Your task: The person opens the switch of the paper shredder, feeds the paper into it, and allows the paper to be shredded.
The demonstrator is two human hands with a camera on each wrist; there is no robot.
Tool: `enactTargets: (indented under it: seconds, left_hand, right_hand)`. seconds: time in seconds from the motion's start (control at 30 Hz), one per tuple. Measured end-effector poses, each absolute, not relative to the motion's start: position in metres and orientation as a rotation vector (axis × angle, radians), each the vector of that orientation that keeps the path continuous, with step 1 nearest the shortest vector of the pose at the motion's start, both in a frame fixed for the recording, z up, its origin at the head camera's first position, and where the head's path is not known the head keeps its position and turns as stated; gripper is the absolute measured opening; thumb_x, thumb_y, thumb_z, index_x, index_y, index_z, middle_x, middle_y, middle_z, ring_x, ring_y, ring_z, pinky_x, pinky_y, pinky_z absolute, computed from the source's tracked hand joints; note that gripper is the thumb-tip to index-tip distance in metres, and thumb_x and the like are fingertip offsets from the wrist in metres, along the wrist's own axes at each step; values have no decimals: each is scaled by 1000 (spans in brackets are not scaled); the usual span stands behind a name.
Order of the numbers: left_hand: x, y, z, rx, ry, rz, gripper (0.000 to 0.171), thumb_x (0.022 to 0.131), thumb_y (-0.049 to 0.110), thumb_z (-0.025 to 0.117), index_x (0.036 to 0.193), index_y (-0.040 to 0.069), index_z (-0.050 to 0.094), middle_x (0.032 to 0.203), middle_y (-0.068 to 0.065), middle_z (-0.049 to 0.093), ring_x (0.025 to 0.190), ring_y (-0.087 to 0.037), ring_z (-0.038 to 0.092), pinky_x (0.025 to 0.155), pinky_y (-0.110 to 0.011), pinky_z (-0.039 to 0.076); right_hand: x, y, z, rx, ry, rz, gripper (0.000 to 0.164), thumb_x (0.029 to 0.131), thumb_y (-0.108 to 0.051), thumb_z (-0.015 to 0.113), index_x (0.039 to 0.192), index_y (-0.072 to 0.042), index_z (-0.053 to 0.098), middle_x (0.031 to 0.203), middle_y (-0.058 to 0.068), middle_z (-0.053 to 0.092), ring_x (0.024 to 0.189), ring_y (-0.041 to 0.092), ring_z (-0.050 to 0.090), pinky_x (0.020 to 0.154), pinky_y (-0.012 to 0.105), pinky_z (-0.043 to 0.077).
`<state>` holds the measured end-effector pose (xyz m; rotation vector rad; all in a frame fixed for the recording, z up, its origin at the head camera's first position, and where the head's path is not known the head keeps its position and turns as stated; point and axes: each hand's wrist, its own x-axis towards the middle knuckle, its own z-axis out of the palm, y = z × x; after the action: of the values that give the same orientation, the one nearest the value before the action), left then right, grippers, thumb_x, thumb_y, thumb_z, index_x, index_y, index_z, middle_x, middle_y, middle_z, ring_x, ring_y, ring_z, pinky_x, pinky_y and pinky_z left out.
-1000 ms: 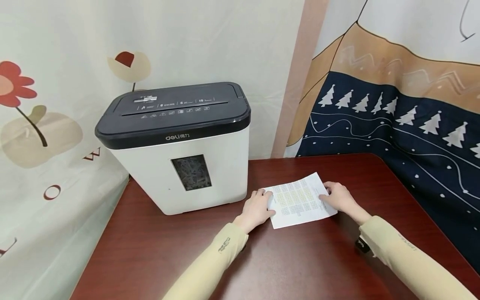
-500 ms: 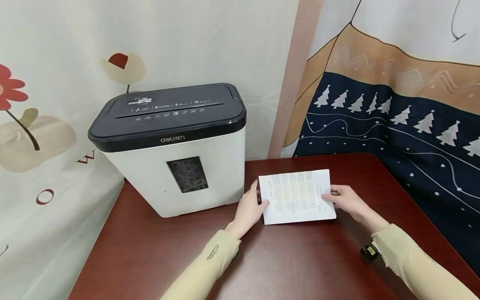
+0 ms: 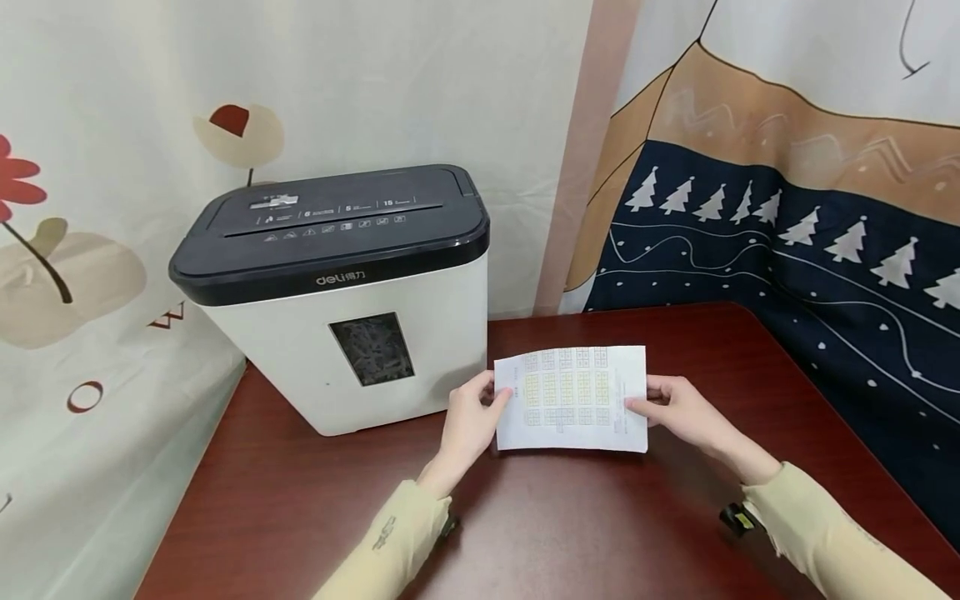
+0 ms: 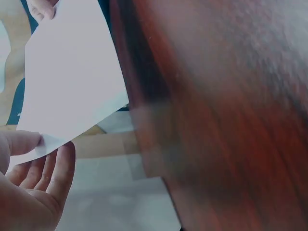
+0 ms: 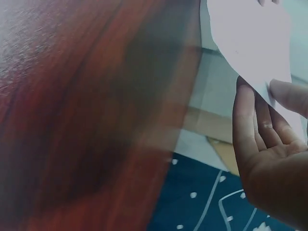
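Note:
A white sheet of paper (image 3: 566,400), printed with rows of small grids, some yellow, is held up between both hands above the table. My left hand (image 3: 470,421) pinches its left edge, thumb on the printed face and fingers behind. At the opposite edge my right hand (image 3: 686,412) grips it the same way. Both wrist views show the thumb and fingers on either side of the paper (image 4: 72,72). Left of the sheet stands a white paper shredder (image 3: 442,350) with a dark lid, a long slot on top and a small front window.
A dark red-brown wooden table (image 3: 585,533) bears the shredder. Behind it hangs a pale curtain (image 3: 375,83) with printed flowers, and to the right a navy cloth (image 3: 697,258) with white trees. The table's right edge slants beyond the right arm.
The sheet has been lifted off the table and tilted up, then brought left toward the shredder. Both hands moved with it, and the left hand shifted from resting on it to pinching its edge.

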<state>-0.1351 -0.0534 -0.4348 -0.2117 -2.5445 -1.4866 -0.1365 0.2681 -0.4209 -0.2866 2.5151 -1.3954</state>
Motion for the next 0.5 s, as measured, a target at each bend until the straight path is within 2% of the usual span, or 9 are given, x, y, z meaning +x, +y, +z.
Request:
enactTargets:
  seconds: [0.3,0.5]
  left_hand:
    - [-124,-73,-424,-252,-2511,-1534,10,97,10,72,105,5,76,92,-11,79,78,-13,70,70,-18,58]
    - [-112,-86,-415,-300,-2493,-1484,12,97,9,73,107,6,77,95,-10,80,82,-15,73,70,-20,61]
  right_hand:
    - [-126,253,-410,-458,2754,-1281,32,98,-12,73,127,1,71,112,17,80,87,4,73,72,21,60]
    - [-119,242,-401,-517,2930,-1212,26,95,-9,75,121,-4,75,109,11,82,88,0,70,76,18,57]
